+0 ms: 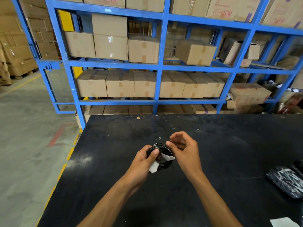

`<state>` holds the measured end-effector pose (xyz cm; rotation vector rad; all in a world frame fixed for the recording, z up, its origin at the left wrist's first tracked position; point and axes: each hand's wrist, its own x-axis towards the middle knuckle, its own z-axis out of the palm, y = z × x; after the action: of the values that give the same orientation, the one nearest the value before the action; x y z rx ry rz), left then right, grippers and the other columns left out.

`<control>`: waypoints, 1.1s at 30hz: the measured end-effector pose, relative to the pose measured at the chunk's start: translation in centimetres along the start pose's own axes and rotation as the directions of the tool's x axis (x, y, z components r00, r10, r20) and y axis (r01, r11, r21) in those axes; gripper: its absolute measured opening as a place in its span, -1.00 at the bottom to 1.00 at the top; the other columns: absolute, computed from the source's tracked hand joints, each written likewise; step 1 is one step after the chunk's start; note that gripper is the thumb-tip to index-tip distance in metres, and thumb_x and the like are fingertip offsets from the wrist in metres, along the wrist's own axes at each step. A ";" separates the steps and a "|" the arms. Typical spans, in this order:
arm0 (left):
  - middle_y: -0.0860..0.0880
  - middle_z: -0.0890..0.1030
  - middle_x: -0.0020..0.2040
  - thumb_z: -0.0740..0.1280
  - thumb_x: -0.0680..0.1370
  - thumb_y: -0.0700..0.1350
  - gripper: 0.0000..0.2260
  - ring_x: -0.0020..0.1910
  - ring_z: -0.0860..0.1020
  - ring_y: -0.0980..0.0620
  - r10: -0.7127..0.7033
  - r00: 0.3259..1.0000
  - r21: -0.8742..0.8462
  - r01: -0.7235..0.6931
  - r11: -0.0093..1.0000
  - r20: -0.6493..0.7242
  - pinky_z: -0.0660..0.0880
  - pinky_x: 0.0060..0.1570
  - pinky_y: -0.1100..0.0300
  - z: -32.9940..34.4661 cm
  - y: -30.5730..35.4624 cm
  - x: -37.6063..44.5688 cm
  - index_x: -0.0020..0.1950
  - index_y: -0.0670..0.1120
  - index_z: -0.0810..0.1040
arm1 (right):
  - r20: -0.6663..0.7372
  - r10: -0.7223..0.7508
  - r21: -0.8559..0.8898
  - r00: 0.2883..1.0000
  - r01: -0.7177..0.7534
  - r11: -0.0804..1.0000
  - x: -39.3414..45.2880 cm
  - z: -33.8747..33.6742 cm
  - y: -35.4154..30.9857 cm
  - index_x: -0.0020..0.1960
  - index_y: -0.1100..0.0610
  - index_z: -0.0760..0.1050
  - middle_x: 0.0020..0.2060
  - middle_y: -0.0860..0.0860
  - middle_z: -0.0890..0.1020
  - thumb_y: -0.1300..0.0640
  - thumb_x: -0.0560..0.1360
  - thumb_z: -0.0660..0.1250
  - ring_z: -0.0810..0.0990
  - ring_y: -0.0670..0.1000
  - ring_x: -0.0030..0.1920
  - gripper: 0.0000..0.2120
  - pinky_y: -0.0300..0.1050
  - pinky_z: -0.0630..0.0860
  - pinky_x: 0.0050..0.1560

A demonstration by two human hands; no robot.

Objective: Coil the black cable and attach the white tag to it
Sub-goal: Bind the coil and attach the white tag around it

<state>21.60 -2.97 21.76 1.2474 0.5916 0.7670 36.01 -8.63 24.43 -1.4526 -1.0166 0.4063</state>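
Black cable (161, 154) is already wound into a small coil, held above the black table (229, 153) near its middle, between both hands. Coil plane faces roughly up toward the viewer; loops lie close together.

Left hand (144, 158): closed around the coil's left side, thumb pressed across the strands, fingers curled beneath. A white tag (154, 167) sticks out below the thumb, against the coil's lower-left arc. Whether it is stuck to the cable or only pinched with it, cannot tell.

Right hand (185, 148): half curled, thumb and forefinger pinched at the coil's upper-right rim, apparently on a strand or the cable's end; the grip point is too small to read. A second white piece (168, 157) crosses the coil's right side just below that pinch.

Judgement: coiling looks done, tagging is in hand. The white paper lies across the strands, so the wrap must go through the coil's open centre. The right hand is nearer the loose flap; the left serves as the clamp.

Room: table bare around the hands. Dark wrapped bundles (285, 181) sit well apart at the right edge, a white scrap (283, 222) at the near right corner. Blue shelving (160, 66) with cartons stands behind the far edge.
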 end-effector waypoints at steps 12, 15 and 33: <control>-0.24 0.57 0.04 0.24 0.60 -0.15 -0.72 0.05 0.50 -0.12 -0.084 0.996 -0.213 0.083 0.974 0.001 0.48 0.14 0.03 0.4 0.9 0.2 0.23 -0.30 0.48 | -0.176 -0.167 0.128 0.970 0.191 0.973 -0.7 0.6 0.1 -0.17 0.02 0.59 -0.26 -0.01 0.69 0.31 0.44 0.51 0.68 -0.07 -0.23 -0.78 -0.30 0.59 -0.18; -0.16 0.62 -0.06 0.25 0.59 -0.15 -0.71 -0.08 0.56 0.01 -0.080 0.997 -0.231 0.080 0.970 0.010 0.54 0.01 0.16 0.3 0.9 0.2 0.23 -0.30 0.49 | -0.173 -0.199 0.123 0.965 0.221 0.967 -1.0 0.5 0.3 -0.17 0.00 0.61 -0.25 0.01 0.69 0.32 0.45 0.50 0.69 -0.04 -0.22 -0.77 -0.27 0.60 -0.17; -0.10 0.68 -0.12 0.25 0.59 -0.10 -0.75 -0.11 0.62 0.04 -0.022 0.999 -0.161 0.018 0.987 -0.026 0.56 -0.07 0.19 -0.4 1.2 0.5 0.13 -0.26 0.53 | 0.119 -0.324 0.142 0.938 0.307 0.941 -1.0 -1.4 0.9 -0.02 0.15 0.71 -0.04 0.02 0.71 0.12 0.30 0.61 0.71 0.08 0.06 -0.72 -0.10 0.65 0.08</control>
<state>21.38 -2.14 22.84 1.0824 0.5525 0.8003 36.80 -10.13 23.53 -1.1377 -1.2944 0.3331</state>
